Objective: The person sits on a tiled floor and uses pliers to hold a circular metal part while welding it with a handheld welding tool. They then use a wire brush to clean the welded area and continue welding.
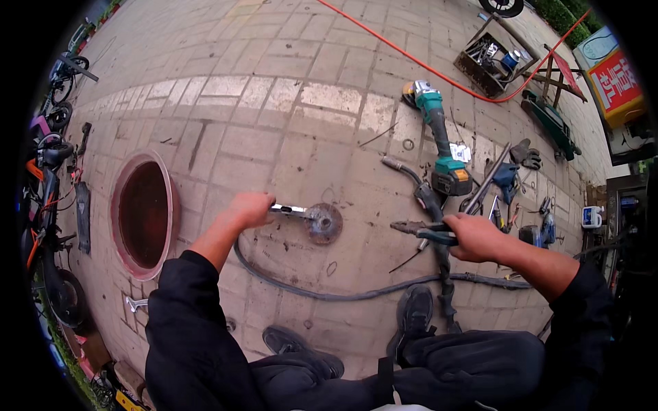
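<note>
My left hand [252,209] is closed round the end of a shiny metal bar [290,210]. At the bar's other end is a round, rusty metal disc [325,225] with a raised middle; whether the two are joined, I cannot tell. In my right hand [476,237] is a pair of pliers [419,229] with dark handles, its jaws pointing left toward the disc and apart from it. Just beyond the pliers lies a welding torch [426,196] with its thick dark cable. A green cordless angle grinder [440,133] rests on the paving farther ahead.
A reddish basin [173,198] of dark liquid stands at left, with a wrench [136,303] nearer me. A black cable [322,296] crosses before my shoes. Gloves [526,155] and several tools lie at right. Farther off are a metal toolbox [480,74] and a red hose [411,56].
</note>
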Demonstrator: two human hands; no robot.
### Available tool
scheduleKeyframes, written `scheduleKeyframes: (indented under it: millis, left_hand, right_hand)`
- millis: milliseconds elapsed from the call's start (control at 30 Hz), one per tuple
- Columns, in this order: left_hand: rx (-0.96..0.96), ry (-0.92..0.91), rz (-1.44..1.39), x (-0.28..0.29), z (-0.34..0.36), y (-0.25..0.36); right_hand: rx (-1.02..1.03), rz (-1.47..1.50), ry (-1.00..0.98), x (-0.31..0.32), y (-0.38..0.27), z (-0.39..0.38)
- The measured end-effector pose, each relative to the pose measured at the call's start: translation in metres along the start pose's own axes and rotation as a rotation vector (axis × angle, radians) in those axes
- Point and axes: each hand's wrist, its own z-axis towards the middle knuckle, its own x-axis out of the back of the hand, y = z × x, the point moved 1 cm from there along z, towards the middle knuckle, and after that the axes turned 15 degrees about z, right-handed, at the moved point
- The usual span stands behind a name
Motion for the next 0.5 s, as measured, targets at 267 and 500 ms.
scheduleKeyframes:
  millis: [267,500]
  left_hand:
    - [-0.054,0.248,-0.117,-0.074,-0.047,0.051]
    - [0.029,0.04,-0.579,-0.093,-0.058,0.035]
  right_hand:
    - [0.108,0.6,0.405,-0.11,-0.042,0.056]
    - [-0.053,0.357,0.12,-0.219,-0.071,0.085]
